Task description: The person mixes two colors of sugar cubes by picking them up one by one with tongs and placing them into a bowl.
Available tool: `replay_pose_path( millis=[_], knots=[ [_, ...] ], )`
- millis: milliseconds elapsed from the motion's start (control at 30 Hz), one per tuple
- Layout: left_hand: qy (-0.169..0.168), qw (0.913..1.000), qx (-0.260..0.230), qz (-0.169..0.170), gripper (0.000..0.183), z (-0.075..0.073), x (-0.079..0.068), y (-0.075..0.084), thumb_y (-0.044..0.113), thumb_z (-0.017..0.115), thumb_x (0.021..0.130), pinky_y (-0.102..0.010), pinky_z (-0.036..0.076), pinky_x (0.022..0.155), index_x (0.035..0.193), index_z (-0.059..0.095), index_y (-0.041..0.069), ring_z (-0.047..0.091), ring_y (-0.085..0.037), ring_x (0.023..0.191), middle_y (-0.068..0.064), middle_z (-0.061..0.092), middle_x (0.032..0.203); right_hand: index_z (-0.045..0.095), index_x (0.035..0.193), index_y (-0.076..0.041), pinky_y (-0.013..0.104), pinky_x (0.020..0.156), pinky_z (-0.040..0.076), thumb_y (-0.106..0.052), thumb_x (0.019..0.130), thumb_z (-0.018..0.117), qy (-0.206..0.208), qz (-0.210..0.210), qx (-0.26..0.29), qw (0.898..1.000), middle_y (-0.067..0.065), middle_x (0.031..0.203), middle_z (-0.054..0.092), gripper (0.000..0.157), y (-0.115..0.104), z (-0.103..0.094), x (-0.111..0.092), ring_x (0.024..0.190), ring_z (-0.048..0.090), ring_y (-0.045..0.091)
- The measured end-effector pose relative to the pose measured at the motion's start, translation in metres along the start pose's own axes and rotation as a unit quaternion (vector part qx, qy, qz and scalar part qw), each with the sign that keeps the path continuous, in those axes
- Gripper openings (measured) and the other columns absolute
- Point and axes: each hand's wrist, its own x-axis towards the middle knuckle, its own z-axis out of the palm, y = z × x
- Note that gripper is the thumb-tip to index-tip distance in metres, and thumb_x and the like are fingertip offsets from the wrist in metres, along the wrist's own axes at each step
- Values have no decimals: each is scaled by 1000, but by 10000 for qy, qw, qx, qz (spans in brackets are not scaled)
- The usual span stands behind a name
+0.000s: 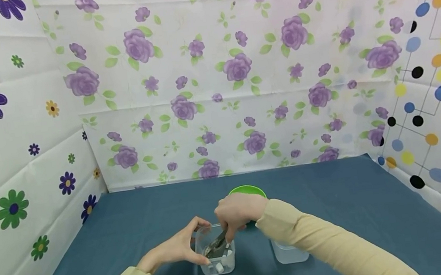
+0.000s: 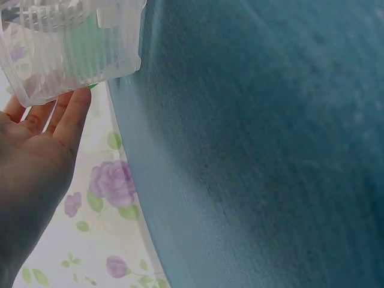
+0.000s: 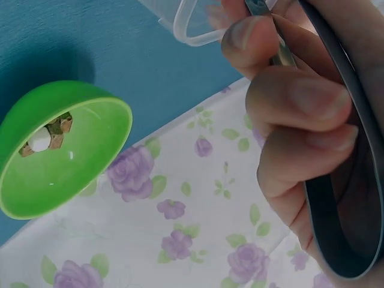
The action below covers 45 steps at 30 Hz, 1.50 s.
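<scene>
A small clear plastic container (image 1: 207,270) stands on the table with several white cubes (image 1: 219,267) in it. My left hand (image 1: 178,249) holds it from the left, thumb at the near side and fingers round the far side. In the left wrist view, fingertips lie against the container's ribbed wall (image 2: 120,51). My right hand (image 1: 238,211) grips metal tongs (image 3: 327,222), their rounded bend showing below the fingers in the right wrist view. The tips of the tongs point down inside the container, among the cubes; what lies between them is hard to make out.
Behind my right hand stands a green bowl (image 3: 78,180) holding a white piece (image 3: 39,139) and a few brown pieces (image 3: 57,141). A second clear container (image 1: 291,255) sits to the right, partly under my right forearm. Flowered sheets (image 1: 243,121) rise behind the blue tabletop (image 1: 349,213).
</scene>
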Motion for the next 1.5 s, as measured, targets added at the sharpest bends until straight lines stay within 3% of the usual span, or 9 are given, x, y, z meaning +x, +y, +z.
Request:
replay_pose_path(
  millis=[167,400,667,967,1100,1267,1500],
  knots=[
    [1,10000,47,44,65,0,1,1,23,71,80,-43,38,87,128,31,6,36,-28,116,-12,34,129,51,44,-20,20,37,29,-35,79,71,313,-97,65,9994,-6,37,38,42,10,1,-6,34,36,6],
    [-9,10000,87,-11,66,0,0,0,22,71,79,-43,39,85,129,31,6,36,-29,115,-10,34,127,67,59,-26,19,39,30,-32,79,71,550,-173,612,9965,-8,39,42,21,24,1,-15,35,37,6],
    [61,9999,122,-80,65,-1,0,0,23,72,78,-43,40,84,127,32,11,35,-29,115,-7,33,128,62,54,-26,20,41,29,-34,79,70,875,-389,997,9904,-11,41,39,28,38,1,-26,38,36,6],
    [83,9998,116,-130,65,0,0,0,24,72,78,-45,39,86,127,32,13,34,-30,116,-7,33,126,55,53,-15,20,44,26,-30,82,68,1195,-685,1667,9763,-10,44,31,35,55,-1,-44,39,30,6],
    [82,9999,94,-104,64,0,0,-1,24,72,78,-46,38,87,127,32,13,34,-30,117,-8,34,127,55,54,-21,19,44,28,-29,83,67,1287,-661,1774,9734,-9,44,37,32,63,-2,-51,38,33,6],
    [28,10000,75,24,64,0,0,-1,25,72,79,-46,38,88,127,32,11,33,-31,118,-10,34,128,65,64,-27,21,42,34,-28,84,67,1298,-454,1946,9712,-4,49,52,19,73,-2,-59,40,43,8],
    [-15,10000,-9,80,64,0,0,-1,23,72,79,-47,37,88,127,31,8,33,-32,118,-13,33,129,68,70,-25,21,41,35,-27,84,66,1440,-234,1826,9723,-7,49,52,14,91,2,-67,40,45,7]
  ],
)
